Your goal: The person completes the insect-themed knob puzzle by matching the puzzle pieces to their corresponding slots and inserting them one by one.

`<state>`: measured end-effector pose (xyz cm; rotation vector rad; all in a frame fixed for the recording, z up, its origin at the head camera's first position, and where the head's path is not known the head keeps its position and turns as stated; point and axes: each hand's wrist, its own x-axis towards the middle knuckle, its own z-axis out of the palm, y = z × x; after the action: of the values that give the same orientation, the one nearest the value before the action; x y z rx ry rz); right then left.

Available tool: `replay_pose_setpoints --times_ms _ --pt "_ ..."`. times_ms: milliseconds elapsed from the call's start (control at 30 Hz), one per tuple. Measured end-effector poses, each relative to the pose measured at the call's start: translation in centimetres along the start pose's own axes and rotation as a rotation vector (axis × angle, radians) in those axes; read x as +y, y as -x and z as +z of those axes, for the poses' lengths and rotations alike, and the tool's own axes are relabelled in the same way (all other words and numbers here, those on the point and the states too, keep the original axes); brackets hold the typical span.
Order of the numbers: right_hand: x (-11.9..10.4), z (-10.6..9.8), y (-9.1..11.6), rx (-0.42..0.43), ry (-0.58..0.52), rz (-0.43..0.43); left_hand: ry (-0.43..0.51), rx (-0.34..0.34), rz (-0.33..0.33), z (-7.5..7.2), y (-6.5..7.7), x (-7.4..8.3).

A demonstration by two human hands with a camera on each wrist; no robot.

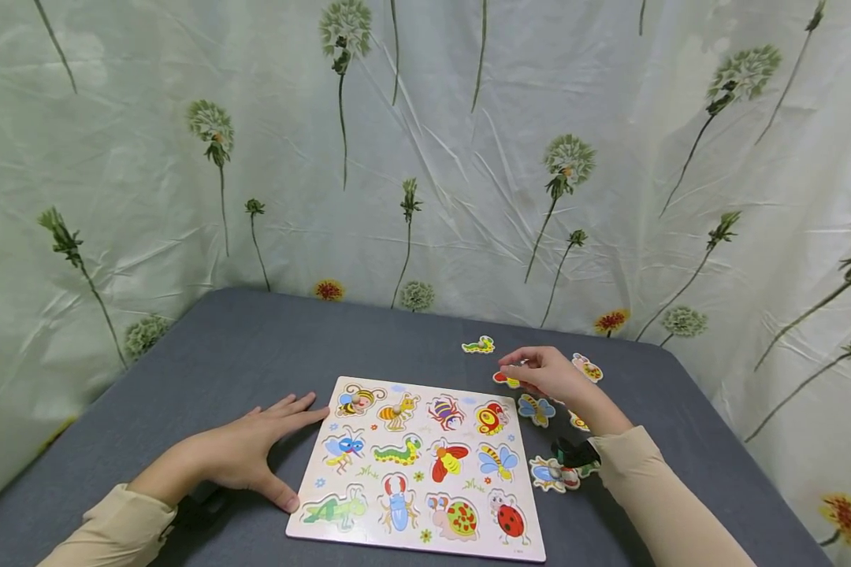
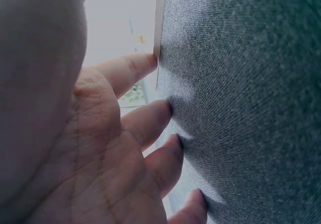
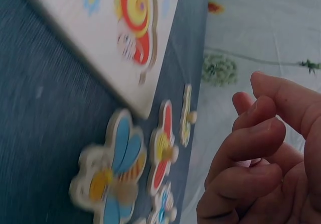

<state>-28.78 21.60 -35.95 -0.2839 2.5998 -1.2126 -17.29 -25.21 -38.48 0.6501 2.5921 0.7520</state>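
Observation:
A wooden peg puzzle board [image 1: 425,421] printed with insects lies on the dark cloth. My left hand [image 1: 251,449] is spread at its left side; the thumb and index finger touch the edge, and the other fingertips rest on the cloth [image 2: 241,108]. Over the loose pieces beyond the board's right corner hovers my right hand [image 1: 549,374], fingers loosely bent, nothing visible between them. Below it, partly covered, is a red-and-yellow insect piece [image 1: 505,380]. A blue-winged dragonfly piece [image 3: 125,146] and a caterpillar piece [image 1: 478,345] lie nearby, their knobs up.
Right of the board are a blue beetle piece [image 1: 548,474], a green piece [image 1: 590,468] partly behind the sleeve, and a yellowish piece [image 1: 578,422]. A ladybug-like piece [image 1: 587,367] lies farther back. A flowered curtain [image 1: 425,157] hangs behind the table.

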Motion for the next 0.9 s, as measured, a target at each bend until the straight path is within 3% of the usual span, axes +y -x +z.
replay_pose_setpoints --times_ms 333,900 --pt "2.4 -2.3 1.1 0.038 -0.068 0.078 0.002 -0.001 0.009 0.1 -0.3 -0.1" --pt "5.5 -4.7 1.2 0.141 0.062 0.137 -0.017 0.003 0.006 0.0 -0.4 -0.6"
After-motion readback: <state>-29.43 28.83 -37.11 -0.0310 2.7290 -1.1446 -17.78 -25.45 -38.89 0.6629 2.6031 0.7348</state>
